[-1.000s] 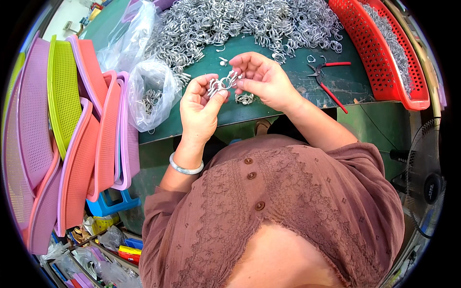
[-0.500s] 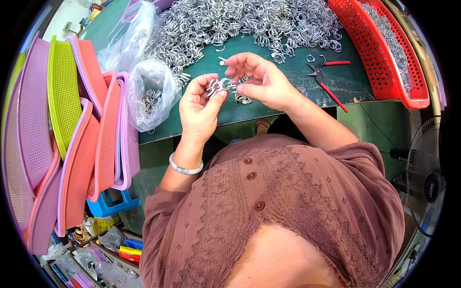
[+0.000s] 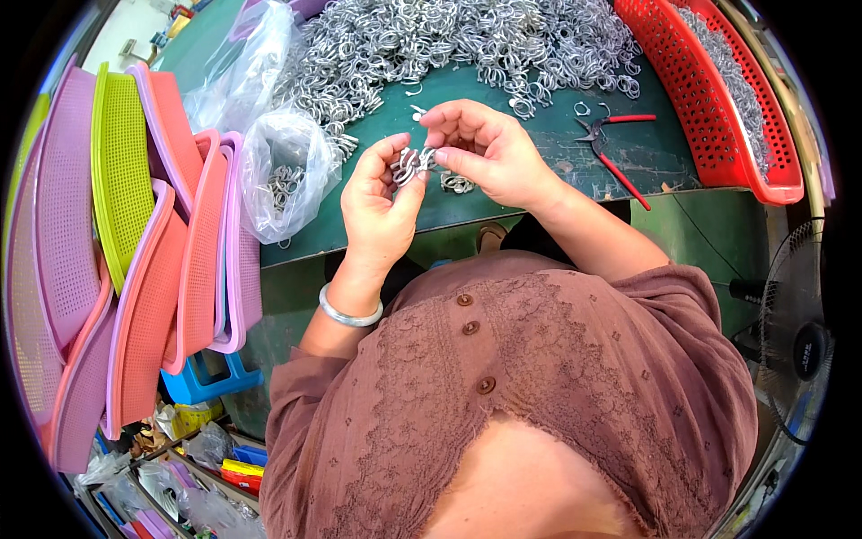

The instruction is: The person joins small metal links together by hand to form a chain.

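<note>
My left hand (image 3: 379,216) grips several small silvery metal rings (image 3: 410,165) between thumb and fingers. From the right, my right hand (image 3: 503,160) meets them, its thumb and fingertips closed at the end of the bunch. A small cluster of similar rings (image 3: 456,183) lies on the green table just below my right hand. Beyond both hands spreads a large heap of metal rings (image 3: 467,45). A clear plastic bag (image 3: 301,193) with some rings inside stands open to the left of my left hand.
Red-handled pliers (image 3: 620,171) lie right of my hands. A red perforated basket (image 3: 779,190) of grey metal pieces stands at the far right, above a fan (image 3: 795,314). Purple, green and coral baskets (image 3: 121,180) are stacked at left, over a blue stool (image 3: 215,382).
My left hand has shifted slightly right, closer to the right hand. The held rings now sit bunched more tightly between the fingertips, and more of the cluster on the table shows.
</note>
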Tool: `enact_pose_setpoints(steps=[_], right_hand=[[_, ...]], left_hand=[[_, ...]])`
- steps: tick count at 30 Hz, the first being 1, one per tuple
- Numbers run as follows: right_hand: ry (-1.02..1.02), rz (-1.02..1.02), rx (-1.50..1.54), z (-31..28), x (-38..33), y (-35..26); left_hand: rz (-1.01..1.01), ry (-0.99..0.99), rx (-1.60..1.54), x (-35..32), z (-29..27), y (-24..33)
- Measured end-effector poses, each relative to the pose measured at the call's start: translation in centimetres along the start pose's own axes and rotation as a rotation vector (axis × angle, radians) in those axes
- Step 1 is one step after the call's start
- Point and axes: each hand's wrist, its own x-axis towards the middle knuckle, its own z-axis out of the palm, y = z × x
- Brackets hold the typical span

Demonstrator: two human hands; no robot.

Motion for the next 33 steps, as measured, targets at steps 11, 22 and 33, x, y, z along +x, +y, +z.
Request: enact_pose_setpoints(steps=[11,22,33], right_hand=[[0.064,0.008,0.068,0.09,0.16,0.19],[0.079,0.154,0.262,0.06,0.35,0.07],[0.08,0.258,0.311,-0.37,0.23,0.47]], left_hand=[[-0.029,-0.029,0.115,0.06,-0.15,0.42],[-0.024,-0.022,0.181,0.2,-0.19,0.14],[-0.049,-0.033,0.107,-0.02,0.01,0.27]])
